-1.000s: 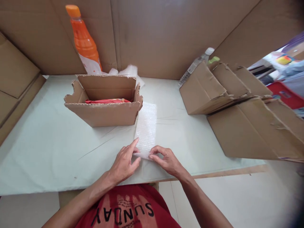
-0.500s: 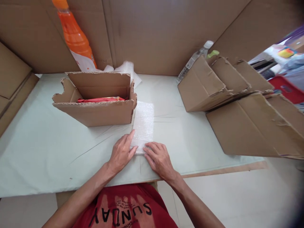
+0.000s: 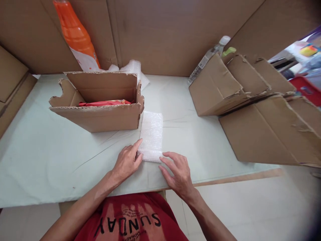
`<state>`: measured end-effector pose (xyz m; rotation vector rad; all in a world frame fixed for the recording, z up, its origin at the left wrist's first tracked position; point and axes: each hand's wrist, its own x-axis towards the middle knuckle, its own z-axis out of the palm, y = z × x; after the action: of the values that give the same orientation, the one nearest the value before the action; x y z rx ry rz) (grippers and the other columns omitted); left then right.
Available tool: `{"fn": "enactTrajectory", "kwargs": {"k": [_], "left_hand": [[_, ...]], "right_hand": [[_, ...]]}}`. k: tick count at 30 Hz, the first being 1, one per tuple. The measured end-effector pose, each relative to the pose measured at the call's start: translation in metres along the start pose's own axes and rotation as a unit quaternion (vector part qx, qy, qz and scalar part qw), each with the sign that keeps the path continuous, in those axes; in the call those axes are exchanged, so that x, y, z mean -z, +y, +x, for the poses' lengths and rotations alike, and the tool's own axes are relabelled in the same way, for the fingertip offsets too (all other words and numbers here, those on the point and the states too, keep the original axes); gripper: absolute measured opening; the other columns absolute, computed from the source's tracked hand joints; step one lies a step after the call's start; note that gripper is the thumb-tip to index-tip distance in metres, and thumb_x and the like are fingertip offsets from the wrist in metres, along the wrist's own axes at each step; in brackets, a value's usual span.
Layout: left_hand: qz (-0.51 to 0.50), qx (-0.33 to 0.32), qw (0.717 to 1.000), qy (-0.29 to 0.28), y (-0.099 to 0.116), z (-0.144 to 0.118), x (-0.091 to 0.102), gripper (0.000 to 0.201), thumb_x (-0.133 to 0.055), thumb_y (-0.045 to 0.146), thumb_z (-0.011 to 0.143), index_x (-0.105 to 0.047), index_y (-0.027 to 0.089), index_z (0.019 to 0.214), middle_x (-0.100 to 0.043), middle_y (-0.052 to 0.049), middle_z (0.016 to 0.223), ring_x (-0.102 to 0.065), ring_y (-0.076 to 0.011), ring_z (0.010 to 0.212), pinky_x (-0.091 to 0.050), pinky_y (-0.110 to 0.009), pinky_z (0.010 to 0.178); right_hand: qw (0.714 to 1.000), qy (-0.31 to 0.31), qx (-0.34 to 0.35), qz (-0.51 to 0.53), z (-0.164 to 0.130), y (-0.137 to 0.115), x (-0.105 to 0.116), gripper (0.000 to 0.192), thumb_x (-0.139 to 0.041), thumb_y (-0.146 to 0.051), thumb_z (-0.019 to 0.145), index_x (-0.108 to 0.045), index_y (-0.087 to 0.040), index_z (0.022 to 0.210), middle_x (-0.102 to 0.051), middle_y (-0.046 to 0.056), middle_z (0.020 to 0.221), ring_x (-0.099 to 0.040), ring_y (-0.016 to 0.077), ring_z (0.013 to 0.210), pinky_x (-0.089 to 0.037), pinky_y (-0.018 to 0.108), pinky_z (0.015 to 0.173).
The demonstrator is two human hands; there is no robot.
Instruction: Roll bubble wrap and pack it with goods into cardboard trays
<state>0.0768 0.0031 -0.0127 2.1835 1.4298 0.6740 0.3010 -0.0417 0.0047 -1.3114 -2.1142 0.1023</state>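
Since the earlier frame, the right hand (image 3: 178, 172) was drawn back, released; the bubble wrap (image 3: 151, 135) is pressed flat on the worktop (image 3: 50, 157) by the open left hand (image 3: 126, 161).

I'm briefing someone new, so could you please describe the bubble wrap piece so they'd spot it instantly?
Find the open cardboard box on the pale green table. Beside its right corner lies the bubble wrap piece, white, flat and bumpy, the only non-cardboard sheet there, with left hand and right hand at its near edge.
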Motion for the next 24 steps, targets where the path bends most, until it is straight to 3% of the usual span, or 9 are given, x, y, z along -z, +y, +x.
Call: {"fn": "enactTrajectory", "kwargs": {"k": [3, 6, 8, 12, 18, 21, 24], "left_hand": [[0.015, -0.010, 0.999, 0.033, 0.001, 0.005, -0.001, 0.045, -0.053, 0.022, 0.094, -0.052, 0.015, 0.138, -0.071, -0.011, 0.104, -0.066, -0.0251, 0.093, -0.054, -0.040, 0.085], [-0.003, -0.068, 0.996, 0.050, 0.002, -0.003, 0.005, 0.044, -0.056, 0.025, 0.094, -0.051, 0.016, 0.138, -0.064, -0.016, 0.127, -0.061, -0.0280, 0.114, -0.051, -0.044, 0.096], [-0.032, -0.088, 0.995, 0.028, 0.003, -0.014, 0.011, 0.046, -0.054, 0.020, 0.094, -0.050, 0.017, 0.139, -0.067, -0.013, 0.117, -0.062, -0.0253, 0.106, -0.051, -0.041, 0.092], [-0.068, -0.028, 0.997, -0.022, 0.002, -0.030, 0.019, 0.048, -0.050, 0.013, 0.091, -0.051, 0.019, 0.139, -0.070, -0.005, 0.090, -0.063, -0.0196, 0.082, -0.052, -0.035, 0.079], [0.020, -0.020, 0.999, -0.039, -0.001, -0.018, 0.013, 0.046, -0.049, 0.011, 0.087, -0.057, 0.017, 0.132, -0.070, -0.003, 0.080, -0.063, -0.0202, 0.073, -0.051, -0.035, 0.075], [0.046, -0.025, 0.998, -0.032, 0.000, -0.015, 0.015, 0.042, -0.048, 0.011, 0.088, -0.058, 0.015, 0.128, -0.070, -0.004, 0.079, -0.063, -0.0223, 0.074, -0.051, -0.038, 0.074], [0.014, -0.057, 0.998, 0.005, 0.006, -0.021, 0.021, 0.042, -0.051, 0.015, 0.089, -0.056, 0.014, 0.131, -0.070, -0.013, 0.109, -0.064, -0.0266, 0.099, -0.052, -0.042, 0.087]], "right_hand": [[0.997, -0.064, 0.032, -0.027, 0.005, 0.004, -0.010, 0.023, -0.062, -0.018, 0.094, -0.066, -0.019, 0.117, -0.072, 0.012, 0.119, -0.064, 0.0283, 0.110, -0.048, 0.043, 0.088], [0.997, -0.080, 0.014, -0.009, 0.010, 0.011, -0.017, 0.020, -0.056, -0.018, 0.098, -0.067, -0.019, 0.115, -0.075, 0.010, 0.110, -0.068, 0.0254, 0.100, -0.049, 0.041, 0.084], [0.993, -0.106, -0.012, 0.042, 0.010, 0.013, -0.014, 0.021, -0.053, -0.020, 0.100, -0.067, -0.020, 0.116, -0.077, 0.008, 0.105, -0.070, 0.0229, 0.094, -0.051, 0.039, 0.082], [0.976, -0.175, -0.042, 0.125, 0.003, 0.008, 0.001, 0.024, -0.054, -0.026, 0.101, -0.065, -0.023, 0.122, -0.078, 0.005, 0.105, -0.072, 0.0200, 0.092, -0.056, 0.035, 0.080], [1.000, -0.028, -0.010, -0.010, -0.010, -0.011, 0.004, 0.031, -0.063, -0.027, 0.095, -0.062, -0.023, 0.125, -0.069, 0.014, 0.123, -0.065, 0.0289, 0.109, -0.050, 0.045, 0.089], [0.997, -0.069, 0.019, -0.023, -0.011, -0.013, -0.003, 0.029, -0.062, -0.022, 0.095, -0.063, -0.022, 0.123, -0.070, 0.013, 0.123, -0.064, 0.0288, 0.111, -0.048, 0.046, 0.091], [0.996, -0.084, 0.009, -0.004, -0.005, -0.010, -0.008, 0.025, -0.056, -0.014, 0.096, -0.064, -0.021, 0.119, -0.074, 0.011, 0.112, -0.067, 0.0252, 0.101, -0.048, 0.042, 0.084]]}}
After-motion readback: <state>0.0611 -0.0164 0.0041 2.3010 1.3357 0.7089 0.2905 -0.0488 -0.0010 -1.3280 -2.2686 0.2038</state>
